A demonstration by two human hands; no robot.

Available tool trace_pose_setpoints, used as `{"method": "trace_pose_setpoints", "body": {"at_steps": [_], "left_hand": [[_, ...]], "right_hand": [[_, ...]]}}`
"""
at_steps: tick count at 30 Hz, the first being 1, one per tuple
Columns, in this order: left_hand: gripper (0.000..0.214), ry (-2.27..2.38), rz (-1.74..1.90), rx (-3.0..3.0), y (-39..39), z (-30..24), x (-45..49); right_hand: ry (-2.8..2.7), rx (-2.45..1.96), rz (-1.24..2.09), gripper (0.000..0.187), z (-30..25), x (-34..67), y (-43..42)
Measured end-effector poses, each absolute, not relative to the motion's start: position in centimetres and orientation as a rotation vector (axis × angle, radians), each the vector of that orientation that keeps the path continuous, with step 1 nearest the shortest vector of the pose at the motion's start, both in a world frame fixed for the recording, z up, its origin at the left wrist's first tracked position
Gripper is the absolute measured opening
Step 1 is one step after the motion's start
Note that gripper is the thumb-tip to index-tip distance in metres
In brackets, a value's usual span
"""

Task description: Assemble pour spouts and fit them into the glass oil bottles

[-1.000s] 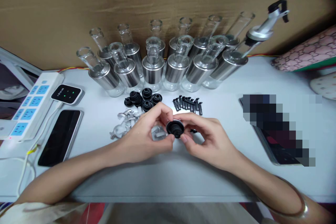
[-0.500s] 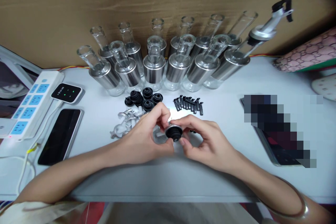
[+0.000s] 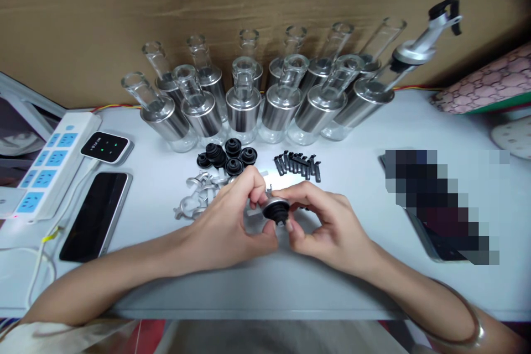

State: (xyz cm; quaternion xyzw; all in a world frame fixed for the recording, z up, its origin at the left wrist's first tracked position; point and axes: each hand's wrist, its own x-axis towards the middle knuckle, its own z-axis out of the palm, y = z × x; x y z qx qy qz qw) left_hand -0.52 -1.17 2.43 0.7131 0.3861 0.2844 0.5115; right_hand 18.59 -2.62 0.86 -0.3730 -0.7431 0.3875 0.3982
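Note:
Between my two hands is a bottle pourer (image 3: 277, 210), a silver spout piece with a ribbed black stopper pointing toward me. My left hand (image 3: 238, 215) grips it from the left with thumb and curled fingers. From the right, the thumb and fingers of my right hand (image 3: 326, 221) pinch its rim and stopper. Just beyond the hands lie several black rubber stoppers (image 3: 233, 166). Loose silver spout pieces (image 3: 193, 204) lie partly behind my left hand. A group of small black flip caps (image 3: 296, 164) rests beyond my right hand.
Two rows of glass bottles with metal sleeves (image 3: 243, 113) stand along the back; the rightmost carries a fitted pourer (image 3: 415, 51). At left are a power strip (image 3: 50, 160), a small white-and-black device (image 3: 107, 147) and a phone (image 3: 96, 215). Another phone (image 3: 440, 238), partly pixelated, lies at right.
The pourer has tilted slightly, and its stopper end has shifted a little down and right. My left thumb has moved slightly right along it. Both hands keep their hold.

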Motion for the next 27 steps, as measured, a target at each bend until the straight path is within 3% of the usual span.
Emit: {"method": "trace_pose_setpoints", "body": {"at_steps": [12, 27], "left_hand": [[0.036, 0.812, 0.981, 1.828, -1.3, 1.8, -0.3], [0.043, 0.695, 1.143, 1.691, -1.3, 0.9, 0.3]], "right_hand": [[-1.704, -0.948, 1.033, 0.040, -0.2, 19.1, -2.6], [-1.654, -0.912, 0.893, 0.036, 0.2, 19.2, -2.3]]}}
